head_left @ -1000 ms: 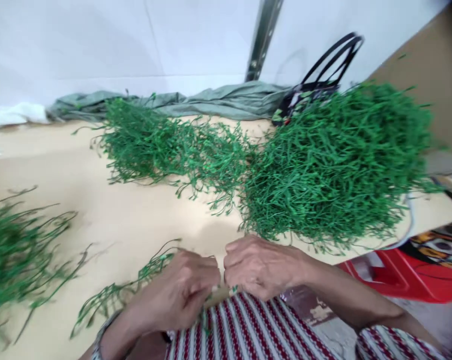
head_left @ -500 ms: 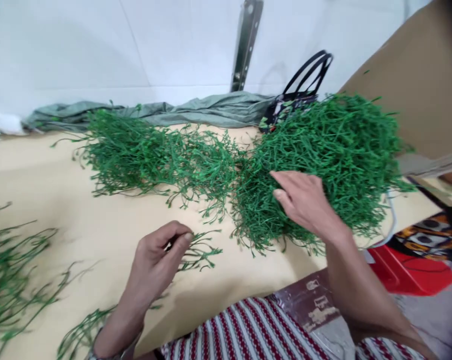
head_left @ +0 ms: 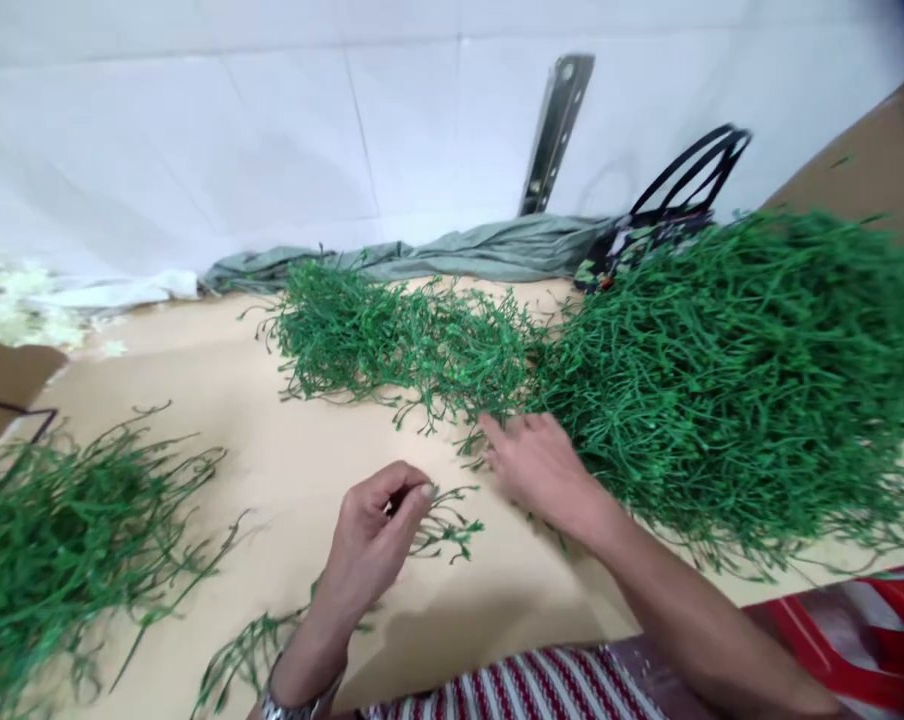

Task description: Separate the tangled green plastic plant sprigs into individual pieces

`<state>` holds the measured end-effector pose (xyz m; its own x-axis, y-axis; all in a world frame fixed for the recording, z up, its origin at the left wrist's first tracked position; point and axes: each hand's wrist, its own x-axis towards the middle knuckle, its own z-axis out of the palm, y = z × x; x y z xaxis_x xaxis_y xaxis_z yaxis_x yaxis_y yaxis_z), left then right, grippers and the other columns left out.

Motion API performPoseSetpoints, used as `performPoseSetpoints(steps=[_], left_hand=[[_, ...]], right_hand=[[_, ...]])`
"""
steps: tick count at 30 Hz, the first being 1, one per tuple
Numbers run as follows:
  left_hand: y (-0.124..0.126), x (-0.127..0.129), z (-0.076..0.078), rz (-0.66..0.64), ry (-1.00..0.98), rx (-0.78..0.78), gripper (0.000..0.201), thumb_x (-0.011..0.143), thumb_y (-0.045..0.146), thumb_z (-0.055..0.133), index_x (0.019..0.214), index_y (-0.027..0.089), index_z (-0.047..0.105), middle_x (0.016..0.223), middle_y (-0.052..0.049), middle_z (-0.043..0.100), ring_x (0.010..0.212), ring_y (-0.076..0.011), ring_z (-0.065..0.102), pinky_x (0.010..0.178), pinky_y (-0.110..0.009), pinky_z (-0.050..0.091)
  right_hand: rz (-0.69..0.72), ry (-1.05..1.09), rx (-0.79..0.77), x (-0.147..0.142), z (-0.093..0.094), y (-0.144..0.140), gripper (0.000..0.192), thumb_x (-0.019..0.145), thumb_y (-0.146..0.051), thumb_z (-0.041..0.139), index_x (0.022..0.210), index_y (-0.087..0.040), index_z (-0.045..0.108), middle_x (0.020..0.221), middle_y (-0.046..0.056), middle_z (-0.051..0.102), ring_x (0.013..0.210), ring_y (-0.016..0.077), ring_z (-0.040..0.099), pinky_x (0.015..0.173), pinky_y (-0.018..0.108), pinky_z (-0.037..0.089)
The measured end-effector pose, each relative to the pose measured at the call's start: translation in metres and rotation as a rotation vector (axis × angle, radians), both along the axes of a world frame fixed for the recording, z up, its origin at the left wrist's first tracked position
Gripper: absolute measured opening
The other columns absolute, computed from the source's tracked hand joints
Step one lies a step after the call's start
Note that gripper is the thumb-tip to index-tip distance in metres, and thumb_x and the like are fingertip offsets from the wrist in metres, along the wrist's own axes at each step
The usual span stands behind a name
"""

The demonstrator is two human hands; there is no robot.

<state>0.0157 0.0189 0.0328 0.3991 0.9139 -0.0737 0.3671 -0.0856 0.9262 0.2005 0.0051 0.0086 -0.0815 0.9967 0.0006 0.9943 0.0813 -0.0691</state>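
My left hand (head_left: pixel 381 535) is closed in a pinch around a small bunch of thin green stems (head_left: pixel 448 528), their forked tips pointing right. More stems (head_left: pixel 246 650) lie under and beside that wrist, which wears a metal watch. My right hand (head_left: pixel 534 465), palm down with fingers apart, reaches to the left edge of a big heap of green stems (head_left: pixel 744 380). Its index finger touches or hovers just over stray sprigs there; which one I cannot tell. Nothing shows in its grasp, though the fingertips' undersides are hidden.
A thinner row of stems (head_left: pixel 399 345) runs leftward from the heap. Another loose pile (head_left: pixel 69 560) lies at left, near a cardboard box (head_left: pixel 6 385) and pale flowers (head_left: pixel 17 300). Behind are a grey-green cloth (head_left: pixel 489 250) and a black-handled bag (head_left: pixel 647 235). A red stool (head_left: pixel 834 640) stands at lower right.
My right hand has moved from over the big heap left and down to its edge, closer to my left hand. The left hand keeps its pinch. The view has turned left.
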Motion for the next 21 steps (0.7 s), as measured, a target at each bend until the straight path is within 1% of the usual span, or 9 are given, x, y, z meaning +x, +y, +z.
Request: performPoseSetpoints(steps=[4,7,8,10,12,14,17,19,21], left_hand=[[-0.001,-0.010,-0.002,0.042,-0.042,0.045,0.025,0.077,0.034,0.052,0.060,0.016,0.053,0.054,0.002,0.039,0.051,-0.0100,0.033,0.046,-0.020,0.026],[-0.001,-0.014,-0.006,0.023,-0.100,0.055,0.026,0.077,0.037,0.053,0.061,0.016,0.054,0.056,0.001,0.041,0.052,-0.0106,0.035,0.047,-0.021,0.028],[-0.002,-0.016,-0.007,0.009,-0.112,0.054,0.026,0.076,0.037,0.053,0.061,0.016,0.054,0.057,0.001,0.043,0.053,-0.0109,0.037,0.048,-0.021,0.029],[-0.001,-0.018,-0.008,0.017,-0.139,0.049,0.024,0.077,0.036,0.053,0.063,0.016,0.055,0.059,0.000,0.045,0.055,-0.0113,0.039,0.049,-0.021,0.031],[-0.001,-0.019,-0.009,0.078,-0.176,0.039,0.022,0.077,0.035,0.054,0.065,0.016,0.056,0.060,0.000,0.046,0.055,-0.0110,0.039,0.049,-0.021,0.030],[-0.001,-0.020,-0.010,0.159,-0.204,0.032,0.020,0.076,0.033,0.055,0.066,0.016,0.056,0.058,0.001,0.045,0.054,-0.0102,0.038,0.048,-0.021,0.029],[0.001,-0.020,-0.011,0.241,-0.236,0.021,0.019,0.076,0.032,0.056,0.068,0.015,0.057,0.057,0.002,0.045,0.053,-0.0096,0.037,0.048,-0.021,0.030],[0.002,-0.020,-0.013,0.257,-0.273,0.011,0.018,0.077,0.032,0.055,0.069,0.016,0.057,0.057,0.002,0.046,0.054,-0.0093,0.038,0.050,-0.021,0.030],[0.003,-0.021,-0.015,0.254,-0.296,-0.002,0.018,0.077,0.032,0.055,0.070,0.015,0.057,0.058,0.002,0.046,0.054,-0.0089,0.037,0.050,-0.021,0.030]], right_hand=[[-0.011,-0.024,0.012,-0.018,-0.016,0.037,0.033,0.076,-0.025,0.056,0.104,-0.009,0.060,0.083,0.018,0.066,0.077,0.0264,0.060,0.068,0.039,0.042],[-0.040,-0.040,0.056,-0.036,-0.018,0.064,0.024,0.078,-0.031,0.054,0.091,-0.014,0.064,0.087,0.014,0.066,0.082,0.0245,0.059,0.070,0.037,0.043],[-0.049,-0.041,0.070,-0.041,-0.017,0.072,0.025,0.081,-0.034,0.051,0.089,-0.015,0.063,0.085,0.013,0.066,0.084,0.0239,0.058,0.071,0.037,0.043],[-0.058,-0.036,0.091,-0.049,-0.015,0.088,0.028,0.085,-0.036,0.046,0.095,-0.015,0.062,0.084,0.011,0.066,0.086,0.0228,0.058,0.071,0.036,0.043],[-0.053,-0.020,0.094,-0.053,-0.013,0.098,0.030,0.086,-0.036,0.044,0.103,-0.015,0.058,0.084,0.011,0.066,0.086,0.0221,0.059,0.069,0.034,0.044],[-0.046,0.012,0.084,-0.053,-0.011,0.097,0.030,0.086,-0.036,0.045,0.106,-0.016,0.057,0.085,0.011,0.066,0.082,0.0213,0.060,0.067,0.032,0.044],[-0.026,0.063,0.049,-0.049,-0.005,0.079,0.025,0.087,-0.031,0.045,0.104,-0.017,0.057,0.080,0.012,0.065,0.074,0.0198,0.060,0.061,0.029,0.043],[0.025,0.094,0.022,-0.043,0.003,0.059,0.020,0.084,-0.024,0.049,0.098,-0.015,0.059,0.075,0.012,0.065,0.068,0.0193,0.060,0.057,0.027,0.041],[0.083,0.140,0.002,-0.036,0.015,0.038,0.016,0.085,-0.021,0.046,0.085,-0.015,0.061,0.070,0.009,0.065,0.062,0.0175,0.060,0.055,0.026,0.040]])
